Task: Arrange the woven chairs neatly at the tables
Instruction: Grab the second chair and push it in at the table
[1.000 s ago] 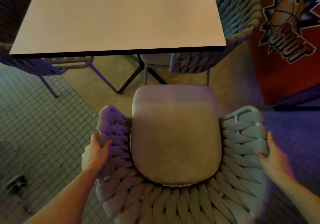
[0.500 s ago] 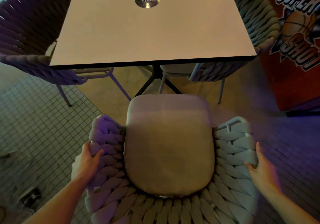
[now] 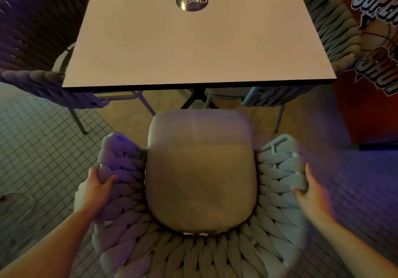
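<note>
One woven chair (image 3: pixel 200 191) close in front, seat facing surface (image 3: pixel 193 40), front edge of seat cushion (image 3: pixel 200 170) near surface edge, not under it yet. Thick soft rope weave over stiff metal frame; looks light enough to slide, legs may drag on floor. Best hold: both arm rims. Left hand (image 3: pixel 94 188) fingers curled over left arm rim, holding. Right hand (image 3: pixel 310 193) flat against right arm rim, thumb hooked on. Two more chairs tucked beside surface: left chair (image 3: pixel 36 40), right chair (image 3: pixel 327 23).
</note>
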Demonstrator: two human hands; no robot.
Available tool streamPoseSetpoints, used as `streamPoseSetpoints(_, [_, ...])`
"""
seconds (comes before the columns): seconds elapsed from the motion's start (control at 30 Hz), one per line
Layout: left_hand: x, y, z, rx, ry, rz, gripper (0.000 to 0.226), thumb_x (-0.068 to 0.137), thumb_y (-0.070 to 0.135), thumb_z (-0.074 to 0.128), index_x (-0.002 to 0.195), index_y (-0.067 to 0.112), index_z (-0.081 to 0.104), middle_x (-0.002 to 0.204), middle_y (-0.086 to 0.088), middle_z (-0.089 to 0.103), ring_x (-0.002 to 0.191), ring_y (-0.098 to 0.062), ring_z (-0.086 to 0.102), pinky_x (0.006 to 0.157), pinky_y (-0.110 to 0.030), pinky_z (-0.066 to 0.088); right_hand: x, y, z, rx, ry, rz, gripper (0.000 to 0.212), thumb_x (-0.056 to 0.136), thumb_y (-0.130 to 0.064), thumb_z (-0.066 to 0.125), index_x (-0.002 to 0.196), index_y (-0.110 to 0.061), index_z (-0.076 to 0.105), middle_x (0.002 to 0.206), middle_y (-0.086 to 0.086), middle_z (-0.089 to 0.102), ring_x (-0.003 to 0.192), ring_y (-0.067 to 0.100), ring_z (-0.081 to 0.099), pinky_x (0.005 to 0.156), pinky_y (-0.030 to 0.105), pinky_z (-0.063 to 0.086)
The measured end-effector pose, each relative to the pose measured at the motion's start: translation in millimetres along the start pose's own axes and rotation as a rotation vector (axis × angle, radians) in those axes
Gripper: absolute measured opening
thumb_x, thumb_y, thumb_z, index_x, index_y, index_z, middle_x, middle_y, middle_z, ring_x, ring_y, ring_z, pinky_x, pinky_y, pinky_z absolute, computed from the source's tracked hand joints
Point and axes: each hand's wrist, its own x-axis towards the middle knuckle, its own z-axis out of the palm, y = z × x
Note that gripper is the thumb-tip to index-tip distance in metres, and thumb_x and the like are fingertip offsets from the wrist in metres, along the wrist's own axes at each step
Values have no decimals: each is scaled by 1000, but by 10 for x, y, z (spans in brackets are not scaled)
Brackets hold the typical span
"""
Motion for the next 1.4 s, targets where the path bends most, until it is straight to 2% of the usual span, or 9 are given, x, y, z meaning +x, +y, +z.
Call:
streamPoseSetpoints(0.37, [386, 76, -197, 1, -13, 9, 41, 81, 56, 59, 109, 30, 42, 106, -21, 65, 91, -45, 61, 70, -41, 42, 230, -400, 149, 18, -3, -32, 81, 86, -13, 66, 151, -21, 19, 131, 23, 56, 118, 39, 55, 95, 44, 44])
streamPoseSetpoints(0.53, [435, 116, -228, 48, -33, 2, 49, 82, 56, 58, 116, 25, 42, 106, -24, 65, 94, -46, 60, 74, -43, 45, 242, -490, 158, 24, 1, -29, 79, 86, -9, 65, 151, -18, 20, 129, 26, 57, 117, 40, 54, 94, 42, 43])
streamPoseSetpoints(0.63, [375, 130, -198, 47, -49, -12, 50, 82, 56, 58, 117, 24, 41, 104, -24, 65, 91, -46, 61, 77, -46, 49, 267, -456, 124, 15, 3, -20, 80, 86, -11, 65, 151, -20, 20, 128, 25, 58, 117, 38, 55, 96, 42, 42])
streamPoseSetpoints(0.8, [184, 123, -150, 62, -63, -5, 53, 82, 56, 58, 120, 24, 40, 103, -24, 65, 90, -46, 61, 72, -42, 44, 335, -326, 21, -6, -11, 2, 82, 84, -15, 68, 150, -25, 20, 125, 22, 61, 112, 36, 59, 93, 42, 45])
streamPoseSetpoints(0.93, [101, 183, -125, 77, -67, 17, 49, 83, 54, 58, 116, 22, 41, 101, -23, 66, 90, -46, 62, 75, -45, 48, 360, -244, -24, 8, -14, -4, 82, 85, -15, 67, 150, -27, 19, 124, 20, 61, 108, 33, 60, 91, 42, 46])
streamPoseSetpoints(1.13, [101, 215, -103, 79, -69, 19, 52, 82, 55, 59, 120, 23, 41, 101, -22, 66, 90, -45, 62, 76, -46, 47, 375, -182, -61, 30, -37, -1, 82, 86, -15, 66, 151, -28, 16, 119, 20, 63, 103, 32, 61, 92, 44, 49])
streamPoseSetpoints(1.4, [98, 237, -103, 73, -71, 31, 52, 83, 53, 59, 120, 22, 40, 104, -23, 66, 92, -46, 61, 73, -45, 47, 382, -148, -54, 30, -55, 3, 83, 87, -19, 65, 150, -34, 13, 123, 18, 62, 104, 30, 61, 92, 45, 49])
